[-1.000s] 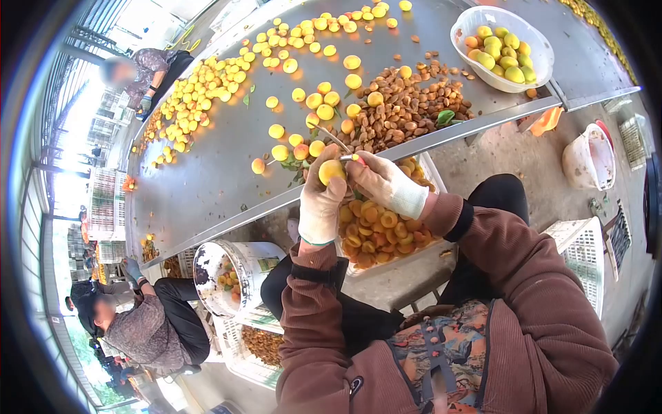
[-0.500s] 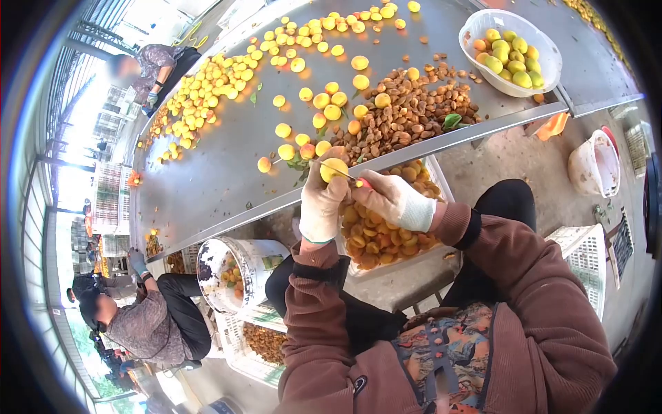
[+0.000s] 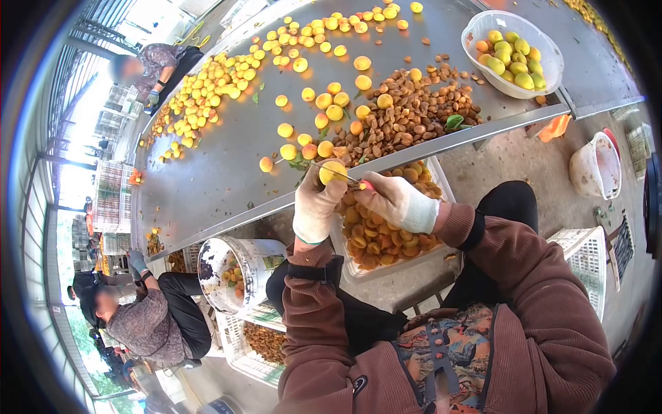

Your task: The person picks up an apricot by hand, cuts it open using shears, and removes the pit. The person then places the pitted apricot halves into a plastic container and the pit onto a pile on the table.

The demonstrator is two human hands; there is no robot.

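In gloved fingers, my left hand (image 3: 317,212) grips a yellow apricot (image 3: 332,172) just off the table's near edge. My right hand (image 3: 398,203), also gloved, is closed around the red handle of a small knife (image 3: 367,185). Its thin blade lies against the apricot. Below both hands, a pale crate (image 3: 445,181) holds many opened apricot pieces (image 3: 376,238). A heap of brown apricot pits (image 3: 407,114) lies on the metal table (image 3: 214,183) just beyond, with loose whole apricots (image 3: 324,101) beside it.
A white plastic basket (image 3: 476,31) of yellow-green apricots stands at the table's right. A stained bucket (image 3: 262,269) is on my left, above a crate (image 3: 234,345) of pits. Two co-workers (image 3: 155,324) (image 3: 158,65) sit at left. Another bucket (image 3: 586,162) stands on the right-hand floor.
My left hand has shifted slightly left and down with the apricot. The knife blade now lies across the fruit's upper side. My right hand has barely moved.
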